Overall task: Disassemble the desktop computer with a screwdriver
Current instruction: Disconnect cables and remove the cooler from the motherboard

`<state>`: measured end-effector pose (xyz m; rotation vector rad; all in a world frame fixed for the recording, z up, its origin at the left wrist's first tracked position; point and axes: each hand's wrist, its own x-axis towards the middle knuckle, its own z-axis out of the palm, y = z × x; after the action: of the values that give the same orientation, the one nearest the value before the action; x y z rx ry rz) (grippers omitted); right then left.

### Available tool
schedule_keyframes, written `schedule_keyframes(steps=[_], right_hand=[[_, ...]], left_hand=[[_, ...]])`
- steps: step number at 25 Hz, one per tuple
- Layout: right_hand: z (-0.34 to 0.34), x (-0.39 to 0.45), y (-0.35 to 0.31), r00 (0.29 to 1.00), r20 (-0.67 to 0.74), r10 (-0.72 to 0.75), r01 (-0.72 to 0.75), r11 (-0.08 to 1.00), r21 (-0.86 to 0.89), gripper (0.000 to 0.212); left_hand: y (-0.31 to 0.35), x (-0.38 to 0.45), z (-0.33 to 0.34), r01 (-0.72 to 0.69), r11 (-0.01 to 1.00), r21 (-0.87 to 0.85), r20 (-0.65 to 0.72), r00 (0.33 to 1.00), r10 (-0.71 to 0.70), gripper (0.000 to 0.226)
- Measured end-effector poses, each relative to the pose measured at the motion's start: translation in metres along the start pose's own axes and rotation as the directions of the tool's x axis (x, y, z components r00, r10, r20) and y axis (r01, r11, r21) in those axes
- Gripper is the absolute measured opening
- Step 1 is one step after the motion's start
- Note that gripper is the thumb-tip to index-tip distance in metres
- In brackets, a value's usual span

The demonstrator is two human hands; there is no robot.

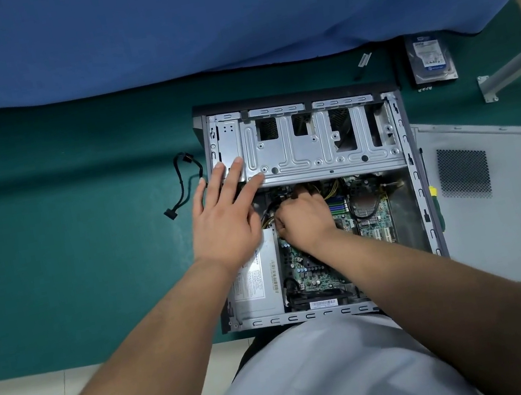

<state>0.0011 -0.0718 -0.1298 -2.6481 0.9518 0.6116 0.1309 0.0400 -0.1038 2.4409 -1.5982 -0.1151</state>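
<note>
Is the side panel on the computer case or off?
Off. The side panel lies flat on the green mat right of the computer case, whose motherboard is exposed.

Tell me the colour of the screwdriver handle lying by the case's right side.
Green with a yellow band; the screwdriver shows in the head view, between the case and the side panel.

The drive cage (319, 145) roofed the case's far half; cables (330, 189) crowded the gap above the motherboard (310, 268).

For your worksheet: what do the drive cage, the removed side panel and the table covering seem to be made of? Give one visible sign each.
Drive cage: bare sheet metal, apparently steel; silvery sheen, stamped ribs.
Side panel: painted or coated sheet metal, probably; matte pale grey, perforated vent.
Table covering: smooth green mat, possibly rubber or vinyl; soft sheen.
</note>
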Motion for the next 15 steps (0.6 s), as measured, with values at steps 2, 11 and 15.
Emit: schedule_keyframes(steps=[2, 11, 15], right_hand=[[0.003, -0.002, -0.0009, 1.0, -0.018, -0.002, 0.001, 1.0, -0.011, 0.011], [-0.0011, 0.0028, -0.0012, 0.999, -0.013, -0.042, 0.04, 0.996, -0.083, 0.015], [-0.0032, 0.0032, -0.0011, 0.998, -0.017, -0.052, 0.051, 0.995, -0.087, 0.014]], left_hand=[[0.0003, 0.0004, -0.0006, 0.002, 1.0, 0.0, 0.002, 1.0, -0.002, 0.059], [0.0013, -0.0004, -0.0028, 0.011, 1.0, -0.021, 0.011, 1.0, -0.01, 0.059], [0.0008, 0.0, -0.0027, 0.011, 1.0, -0.024, 0.012, 1.0, -0.011, 0.059]])
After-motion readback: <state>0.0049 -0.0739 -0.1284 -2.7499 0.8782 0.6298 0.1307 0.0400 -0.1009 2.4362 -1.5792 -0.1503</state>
